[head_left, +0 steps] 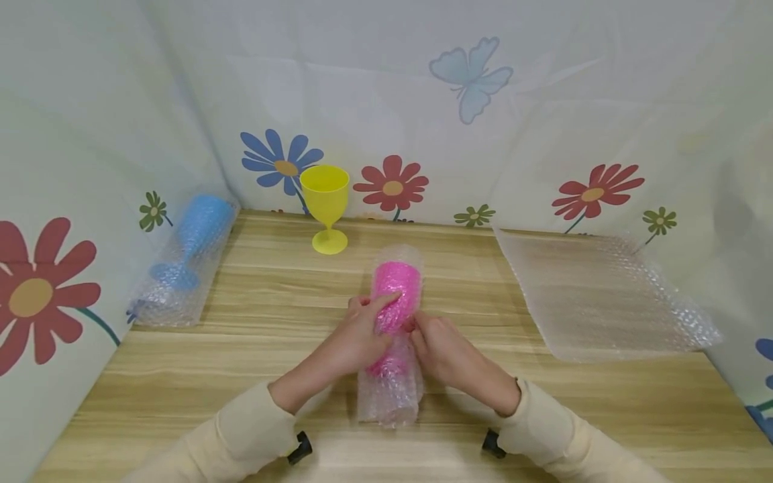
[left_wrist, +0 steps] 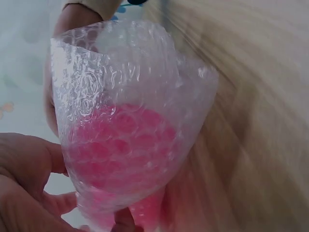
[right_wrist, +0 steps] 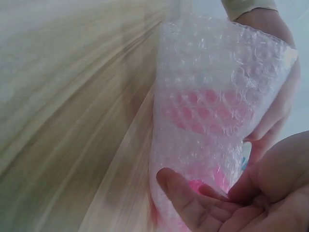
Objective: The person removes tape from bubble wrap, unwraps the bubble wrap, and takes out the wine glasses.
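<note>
A pink goblet [head_left: 395,282] lies on its side, rolled in clear bubble wrap [head_left: 392,399], its foot toward me. My left hand [head_left: 360,339] grips the roll from the left around its middle, the thumb lying across the top. On the other side, my right hand [head_left: 439,345] has curled fingers at the wrap's right side and pinches it near the goblet's stem. The left wrist view shows the loose, open end of the bubble wrap [left_wrist: 120,63] past the foot or rim; which one is blurred. In the right wrist view, fingers [right_wrist: 186,198] lie against the wrap.
A yellow goblet [head_left: 326,201] stands upright at the back, left of centre. At the far left lies a blue goblet [head_left: 202,225] wrapped in bubble wrap. A flat bubble wrap sheet [head_left: 604,295] is spread at the right. Flowered cloth [head_left: 374,87] walls the wooden table [head_left: 266,376].
</note>
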A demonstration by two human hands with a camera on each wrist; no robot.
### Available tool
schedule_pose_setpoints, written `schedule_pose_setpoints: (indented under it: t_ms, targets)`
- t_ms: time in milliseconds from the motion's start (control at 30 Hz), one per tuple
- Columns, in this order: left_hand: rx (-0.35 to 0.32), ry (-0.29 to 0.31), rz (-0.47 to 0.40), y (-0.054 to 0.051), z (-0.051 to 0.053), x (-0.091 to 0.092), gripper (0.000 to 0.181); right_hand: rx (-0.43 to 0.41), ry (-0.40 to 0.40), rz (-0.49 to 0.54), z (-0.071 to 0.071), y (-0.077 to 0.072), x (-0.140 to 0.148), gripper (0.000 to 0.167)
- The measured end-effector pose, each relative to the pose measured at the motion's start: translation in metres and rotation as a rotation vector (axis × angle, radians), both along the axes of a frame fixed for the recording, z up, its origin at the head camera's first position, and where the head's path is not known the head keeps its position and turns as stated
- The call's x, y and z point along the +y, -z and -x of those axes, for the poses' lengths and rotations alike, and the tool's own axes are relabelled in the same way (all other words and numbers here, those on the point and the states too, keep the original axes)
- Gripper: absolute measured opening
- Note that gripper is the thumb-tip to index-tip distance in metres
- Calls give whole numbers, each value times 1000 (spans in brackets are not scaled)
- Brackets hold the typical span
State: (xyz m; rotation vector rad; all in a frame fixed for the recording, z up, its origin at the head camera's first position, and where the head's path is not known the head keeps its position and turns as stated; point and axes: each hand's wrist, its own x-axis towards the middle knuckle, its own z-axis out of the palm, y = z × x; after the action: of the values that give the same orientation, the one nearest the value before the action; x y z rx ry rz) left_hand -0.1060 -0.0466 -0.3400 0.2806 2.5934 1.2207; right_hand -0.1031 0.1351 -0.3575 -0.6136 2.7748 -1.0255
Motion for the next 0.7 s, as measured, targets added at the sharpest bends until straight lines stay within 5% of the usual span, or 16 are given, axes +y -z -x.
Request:
schedule_pose_setpoints:
  t_ms: [167, 333, 500, 700]
  targets:
    - [153, -24, 127, 4, -1, 1, 65, -209, 61, 218, -3, -4, 5, 27]
    - [252, -62, 154, 9, 5, 1, 60, -252, 52, 336, -7, -6, 11, 29]
    - [256, -84, 172, 13, 8, -1, 54, -267, 78, 361, -9, -5, 19, 31]
    - [166, -111, 207, 9, 16, -6, 62, -287, 94, 395, -10, -3, 37, 30]
